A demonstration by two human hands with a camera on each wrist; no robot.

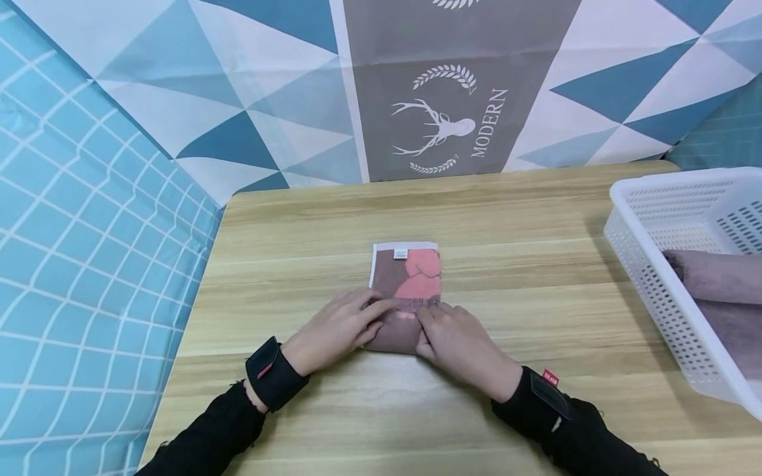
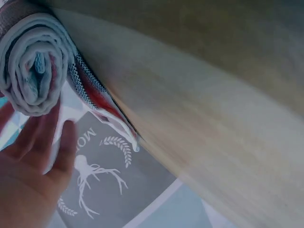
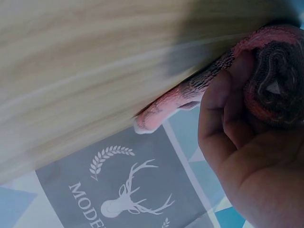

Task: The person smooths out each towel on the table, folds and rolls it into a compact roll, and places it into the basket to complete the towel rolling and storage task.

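A brown and pink towel [image 1: 423,285] with pale edges and a small white label lies on the wooden table. Its near part is a thick roll, while the far part stays flat. At the roll's left side, my left hand [image 1: 339,329] holds it with fingers over the top. My right hand [image 1: 467,345] grips the right side with bent fingers. Spiral layers show at the roll's end [image 2: 35,66] in the left wrist view. In the right wrist view, curled fingers [image 3: 216,111] touch the other end of the roll.
A white perforated basket [image 1: 649,291] stands at the table's right, with rolled brown towels [image 1: 723,274] inside. Wooden tabletop [image 1: 286,251] surrounds the towel. Behind hangs a patterned cloth [image 1: 437,125] with a deer print; blue checked fabric [image 1: 89,264] covers the left side.
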